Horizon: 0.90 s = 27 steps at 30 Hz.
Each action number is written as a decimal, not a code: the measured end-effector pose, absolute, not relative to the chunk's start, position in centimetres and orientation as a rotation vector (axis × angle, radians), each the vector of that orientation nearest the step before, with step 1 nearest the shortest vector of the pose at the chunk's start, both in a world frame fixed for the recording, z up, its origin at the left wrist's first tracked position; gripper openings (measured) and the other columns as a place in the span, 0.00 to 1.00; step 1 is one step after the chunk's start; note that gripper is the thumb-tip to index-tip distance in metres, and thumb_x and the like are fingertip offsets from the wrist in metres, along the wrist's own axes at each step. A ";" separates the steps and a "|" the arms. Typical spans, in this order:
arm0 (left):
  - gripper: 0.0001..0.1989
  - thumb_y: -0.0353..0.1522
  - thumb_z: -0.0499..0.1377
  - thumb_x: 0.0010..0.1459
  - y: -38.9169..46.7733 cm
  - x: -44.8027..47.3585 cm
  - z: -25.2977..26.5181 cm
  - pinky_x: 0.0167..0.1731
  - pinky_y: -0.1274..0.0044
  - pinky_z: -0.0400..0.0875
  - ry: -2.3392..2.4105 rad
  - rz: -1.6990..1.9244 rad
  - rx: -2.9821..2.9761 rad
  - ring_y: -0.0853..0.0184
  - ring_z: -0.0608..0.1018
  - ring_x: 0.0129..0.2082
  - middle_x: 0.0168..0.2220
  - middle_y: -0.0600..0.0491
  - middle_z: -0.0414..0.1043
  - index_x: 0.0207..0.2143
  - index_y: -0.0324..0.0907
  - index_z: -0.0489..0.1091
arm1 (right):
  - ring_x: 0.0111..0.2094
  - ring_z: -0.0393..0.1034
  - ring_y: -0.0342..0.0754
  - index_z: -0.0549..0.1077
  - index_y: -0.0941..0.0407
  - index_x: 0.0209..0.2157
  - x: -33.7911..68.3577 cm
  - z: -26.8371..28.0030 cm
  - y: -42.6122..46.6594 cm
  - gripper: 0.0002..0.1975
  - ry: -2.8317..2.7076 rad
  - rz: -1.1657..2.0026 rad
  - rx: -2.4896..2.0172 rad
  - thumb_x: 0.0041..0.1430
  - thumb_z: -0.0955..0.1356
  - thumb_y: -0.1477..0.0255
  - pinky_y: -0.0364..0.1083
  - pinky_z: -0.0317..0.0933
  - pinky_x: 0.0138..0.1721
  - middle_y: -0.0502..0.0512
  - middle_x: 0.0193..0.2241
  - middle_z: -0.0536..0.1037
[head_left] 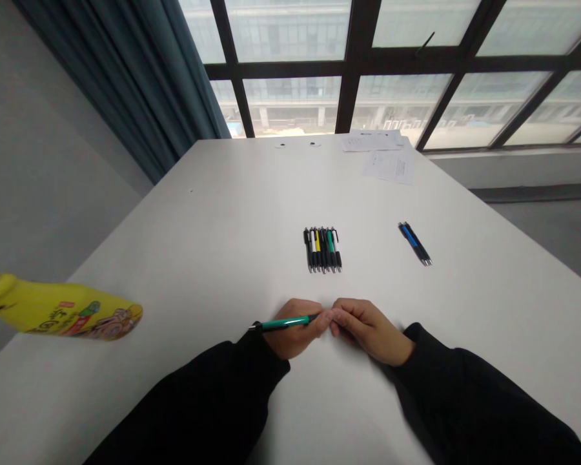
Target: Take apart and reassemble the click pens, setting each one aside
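"Green pen (290, 322), one: where is it held, and is any writing legible?"

"Within the left hand (295, 336), fingers closed about its dark front end, rear pointing left. No lettering discernible on it. Yellow bottle (68, 310), well left of the fingers: printed characters and pictures, too slanted to read. Papers (387, 166), far beyond the fingers to the right: print too small."

"Right hand (370, 329)?"

"Fingers curled, thumb and fingertips meeting the left hand's at the pen's front. Whether they grip it, cannot tell."

"Quantities?"

"Bottle, one. Row of pens (323, 250), just beyond the fingers: at least seven, packed side by side; black, white, yellow, green. Blue-and-black pens (414, 243), beyond and right of the fingers: at least two, touching. Papers, two or more."

"Surface and room?"

"White table (223, 226) beneath the hands. Past its far edge, dark-framed window (353, 64); blue-grey curtain (140, 71), far left; grey wall (43, 97) beside it."
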<state>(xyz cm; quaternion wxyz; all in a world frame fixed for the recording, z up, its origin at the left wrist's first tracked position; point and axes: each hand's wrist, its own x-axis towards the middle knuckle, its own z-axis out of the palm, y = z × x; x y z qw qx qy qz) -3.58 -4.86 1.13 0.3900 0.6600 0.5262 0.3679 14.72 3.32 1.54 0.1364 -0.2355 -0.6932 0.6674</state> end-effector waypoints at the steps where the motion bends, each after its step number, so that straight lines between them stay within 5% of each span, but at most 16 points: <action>1: 0.28 0.45 0.44 0.69 -4.9 -3.6 1.0 0.26 0.77 0.59 1.314 0.927 1.670 0.71 0.66 0.21 0.20 0.56 0.63 0.21 0.41 0.64 | 0.20 0.54 0.40 0.70 0.58 0.26 14.7 1.7 3.2 0.25 -2.025 1.924 -0.667 0.67 0.63 0.53 0.41 0.48 0.23 0.45 0.18 0.62; 12: 0.25 0.45 0.46 0.68 -4.9 -3.6 1.4 0.25 0.76 0.55 1.324 0.964 1.625 0.71 0.63 0.21 0.20 0.57 0.58 0.20 0.42 0.59 | 0.19 0.50 0.39 0.69 0.58 0.25 14.6 2.1 3.2 0.24 -2.065 1.956 -0.640 0.68 0.62 0.53 0.41 0.45 0.21 0.44 0.17 0.58; 27: 0.29 0.48 0.44 0.68 -4.8 -3.4 0.5 0.25 0.76 0.57 1.330 1.034 1.476 0.71 0.63 0.21 0.18 0.56 0.58 0.19 0.41 0.61 | 0.24 0.63 0.43 0.74 0.57 0.28 14.5 1.7 3.1 0.19 -2.186 1.531 -0.593 0.68 0.63 0.59 0.43 0.58 0.28 0.50 0.21 0.70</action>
